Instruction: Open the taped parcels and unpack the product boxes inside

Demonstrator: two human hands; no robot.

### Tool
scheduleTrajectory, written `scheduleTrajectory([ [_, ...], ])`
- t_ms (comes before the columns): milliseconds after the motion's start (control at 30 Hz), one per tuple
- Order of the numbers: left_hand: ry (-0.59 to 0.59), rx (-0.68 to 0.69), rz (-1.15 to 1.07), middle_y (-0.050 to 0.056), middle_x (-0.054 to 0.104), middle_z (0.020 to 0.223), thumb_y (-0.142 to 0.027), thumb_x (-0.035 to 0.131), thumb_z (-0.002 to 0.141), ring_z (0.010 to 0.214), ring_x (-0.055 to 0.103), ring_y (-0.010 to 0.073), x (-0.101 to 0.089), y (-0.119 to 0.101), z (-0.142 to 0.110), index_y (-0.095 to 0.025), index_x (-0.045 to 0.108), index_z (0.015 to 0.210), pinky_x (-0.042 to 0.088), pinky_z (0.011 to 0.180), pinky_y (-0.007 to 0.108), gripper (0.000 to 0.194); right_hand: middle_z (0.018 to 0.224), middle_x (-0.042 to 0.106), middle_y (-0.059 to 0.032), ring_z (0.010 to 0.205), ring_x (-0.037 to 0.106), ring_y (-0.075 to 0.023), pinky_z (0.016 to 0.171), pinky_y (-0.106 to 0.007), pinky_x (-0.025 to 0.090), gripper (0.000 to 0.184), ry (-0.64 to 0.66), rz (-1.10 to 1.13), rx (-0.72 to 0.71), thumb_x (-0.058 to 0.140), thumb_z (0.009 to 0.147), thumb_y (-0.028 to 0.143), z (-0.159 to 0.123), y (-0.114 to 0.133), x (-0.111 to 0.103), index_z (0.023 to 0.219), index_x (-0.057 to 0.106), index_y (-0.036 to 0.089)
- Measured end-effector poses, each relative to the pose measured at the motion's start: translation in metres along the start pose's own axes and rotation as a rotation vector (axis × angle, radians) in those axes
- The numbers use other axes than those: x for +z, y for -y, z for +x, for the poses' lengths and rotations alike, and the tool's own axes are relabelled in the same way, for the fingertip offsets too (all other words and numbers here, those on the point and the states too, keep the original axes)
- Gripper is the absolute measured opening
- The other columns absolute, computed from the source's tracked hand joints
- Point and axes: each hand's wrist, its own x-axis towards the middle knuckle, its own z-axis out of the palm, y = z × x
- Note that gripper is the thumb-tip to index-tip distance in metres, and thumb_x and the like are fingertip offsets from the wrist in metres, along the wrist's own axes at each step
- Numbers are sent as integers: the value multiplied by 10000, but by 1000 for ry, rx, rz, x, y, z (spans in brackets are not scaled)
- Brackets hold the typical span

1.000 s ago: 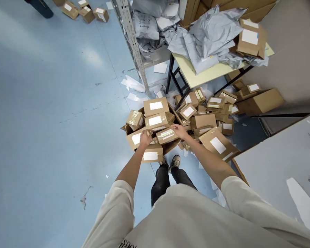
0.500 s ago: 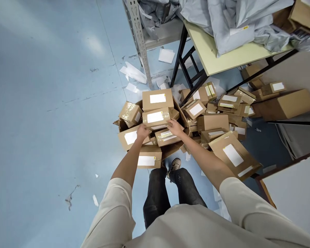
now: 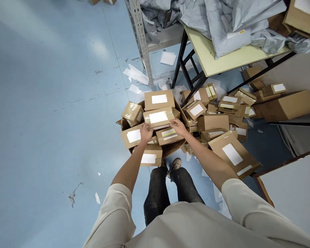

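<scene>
A taped cardboard box (image 3: 158,117) with a white label lies among other boxes in a large open carton (image 3: 172,148). My left hand (image 3: 146,133) grips its near left corner, the fingertips partly hidden. At the opposite end, my right hand (image 3: 179,126) has its fingers closed on the near right corner. Behind it sits a bigger labelled box (image 3: 159,98). A smaller taped box (image 3: 133,112) leans at the carton's left side. Under my hands are another labelled box (image 3: 169,138) and a box (image 3: 126,138) beside my left wrist.
Many cardboard boxes (image 3: 213,123) are heaped to the right, with a large flattish one (image 3: 232,153) nearest me. A table (image 3: 209,63) bearing grey mailing bags (image 3: 218,31) and a metal rack post (image 3: 144,44) stand beyond. Paper scraps (image 3: 136,74) litter the blue floor.
The held box has tipped slightly, so more of its labelled top faces me. Both hands stay at its ends. The whole view has shifted a little.
</scene>
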Motion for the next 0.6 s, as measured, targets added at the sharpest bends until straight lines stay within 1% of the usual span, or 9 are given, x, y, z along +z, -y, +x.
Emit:
scheduleTrajectory([
  [67, -14, 4, 3, 96, 547, 1308, -221, 675, 824, 1209, 580, 267, -6, -11, -12, -247, 617, 1150, 451, 1079, 452, 333, 1327, 663, -90, 1396, 514, -294, 1196, -451, 392, 324, -11, 15, 7, 715, 816, 474, -8, 8, -6, 1038, 763, 244],
  [133, -15, 26, 6, 89, 536, 1308, -209, 666, 827, 1234, 562, 261, -14, -25, -25, -256, 619, 1142, 444, 1088, 440, 321, 1325, 663, -78, 1407, 501, -285, 1220, -456, 358, 297, -22, 9, 12, 709, 813, 465, -18, 19, -14, 1019, 757, 255],
  [200, -8, 56, 6, 84, 534, 1305, -204, 654, 832, 1255, 547, 260, -24, -42, -39, -261, 619, 1135, 446, 1084, 429, 310, 1291, 677, -58, 1398, 507, -282, 1237, -478, 325, 272, -29, -3, 15, 698, 812, 461, -32, 33, -26, 998, 751, 270],
  [233, -1, 67, 9, 84, 532, 1306, -202, 651, 833, 1263, 542, 263, -29, -52, -46, -262, 620, 1135, 448, 1081, 428, 310, 1273, 684, -51, 1379, 523, -282, 1233, -488, 326, 267, -30, -3, 15, 692, 811, 464, -40, 41, -33, 990, 748, 274],
  [333, 31, 93, 32, 94, 519, 1310, -207, 653, 827, 1261, 543, 276, -43, -88, -71, -259, 622, 1154, 446, 1083, 436, 332, 1220, 699, -52, 1264, 600, -278, 1185, -489, 388, 268, -34, 19, 0, 682, 803, 478, -67, 66, -58, 962, 742, 269],
  [433, 61, 141, 72, 93, 517, 1309, -220, 658, 823, 1274, 541, 275, -52, -129, -100, -255, 623, 1142, 413, 1131, 435, 322, 1156, 719, -57, 1160, 645, -271, 1136, -482, 436, 263, -73, 38, -9, 675, 794, 476, -97, 92, -89, 928, 737, 259],
  [533, 71, 214, 101, 88, 523, 1305, -223, 658, 819, 1311, 524, 274, -54, -170, -129, -253, 629, 1118, 370, 1182, 432, 302, 1110, 732, -56, 1119, 655, -280, 1107, -493, 455, 248, -147, 41, 10, 682, 765, 463, -127, 116, -122, 895, 733, 258],
  [600, 85, 265, 108, 87, 527, 1294, -222, 661, 813, 1324, 517, 278, -53, -195, -146, -254, 633, 1108, 363, 1192, 434, 297, 1089, 735, -59, 1091, 659, -286, 1085, -494, 469, 248, -215, 38, 24, 690, 741, 462, -148, 131, -143, 873, 730, 256],
])
